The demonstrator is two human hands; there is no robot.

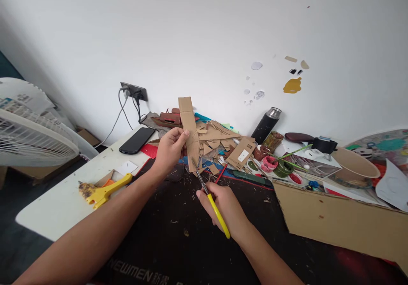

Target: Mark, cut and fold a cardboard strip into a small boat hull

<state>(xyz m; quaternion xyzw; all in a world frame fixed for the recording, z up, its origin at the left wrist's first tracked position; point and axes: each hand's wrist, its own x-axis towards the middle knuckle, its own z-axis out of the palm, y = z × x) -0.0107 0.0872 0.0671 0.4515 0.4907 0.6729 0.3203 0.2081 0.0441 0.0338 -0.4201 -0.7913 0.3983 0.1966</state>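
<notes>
A long, narrow cardboard strip stands nearly upright, pinched between the thumb and fingers of my left hand. My right hand is wrapped round scissors with yellow handles, below and to the right of my left hand. The scissor blades point up and left and meet the lower end of the strip. Whether they are cutting into it is too small to tell. Beneath both hands lies a black desk mat with small scraps on it.
Cardboard scraps are piled by the wall, beside a model boat. A phone and a yellow glue gun lie left. Paint pots, a black flask and a large cardboard piece are right.
</notes>
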